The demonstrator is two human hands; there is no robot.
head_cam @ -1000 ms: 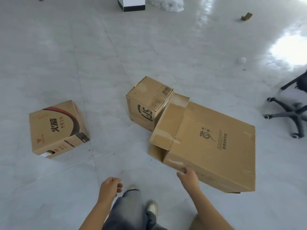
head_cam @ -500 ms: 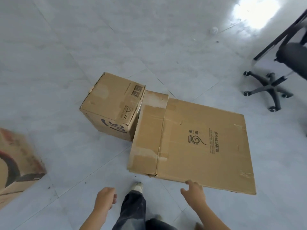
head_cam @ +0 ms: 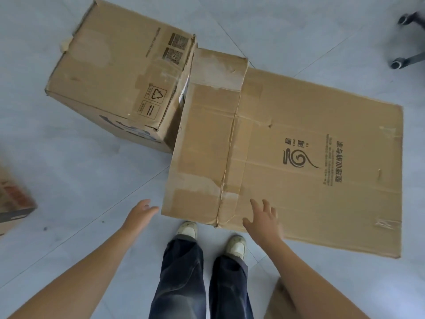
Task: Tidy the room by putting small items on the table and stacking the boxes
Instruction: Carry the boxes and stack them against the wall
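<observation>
Head cam view: the big flat box (head_cam: 310, 157) is plain brown corrugated cardboard, a wide, low rectangle, creased and scuffed, with torn pale tape strips near its left end and a dark swirl logo printed on top. The right hand (head_cam: 264, 221) lies with its fingers spread over the box's near edge, gripping nothing. The left hand (head_cam: 140, 212) has its fingers straight and loose, just left of the box's near corner, and I can't tell if it's touching. Beyond the left hand sits a smaller box (head_cam: 119, 72), chunkier, taped and dented, butted against the big one's far left end. Far off to that hand's left, a printed box (head_cam: 13, 201) pokes into view. The floor (head_cam: 69, 176) is smooth pale grey tile. Compared with half a second ago, both hands have reached further forward. The right was short of the edge and is now over the top, and everything looks much closer.
</observation>
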